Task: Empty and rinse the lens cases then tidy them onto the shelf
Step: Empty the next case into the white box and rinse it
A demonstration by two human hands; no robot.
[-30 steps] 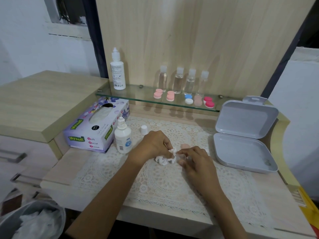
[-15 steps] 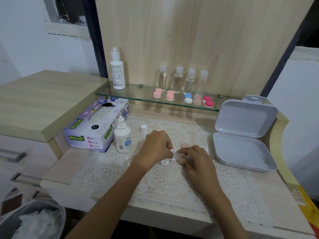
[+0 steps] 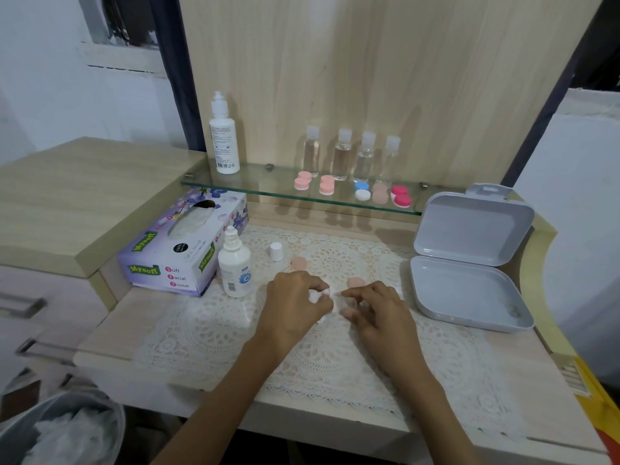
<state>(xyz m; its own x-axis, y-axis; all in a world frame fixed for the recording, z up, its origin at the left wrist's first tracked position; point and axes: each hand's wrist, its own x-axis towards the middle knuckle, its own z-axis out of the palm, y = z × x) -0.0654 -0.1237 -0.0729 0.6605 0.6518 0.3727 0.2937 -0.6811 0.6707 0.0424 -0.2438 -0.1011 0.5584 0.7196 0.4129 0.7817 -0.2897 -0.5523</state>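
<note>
tissue wad (image 3: 315, 295) in left grip (image 3: 292, 307)

**Lace, Glass and Pale Wood on My Desk**

A white openwork lace mat (image 3: 335, 360) covers my matt, light-wood desktop (image 3: 110, 337). The shelf (image 3: 268, 192) is clear, smooth glass against a wood-grain panel (image 3: 385, 78). The hinged box (image 3: 469, 292) is smooth grey plastic, the tissue box (image 3: 157, 260) glossy printed cardboard.

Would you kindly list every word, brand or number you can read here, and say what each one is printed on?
"Mysoft": tissue box, repeated on front and top.
"Soft Facial Tissue": tissue box front.
Round black sticker on the box: too blurred to read.
Shelf bottle label: print too small to read.
Small bottle label: blurred, unreadable.
</note>
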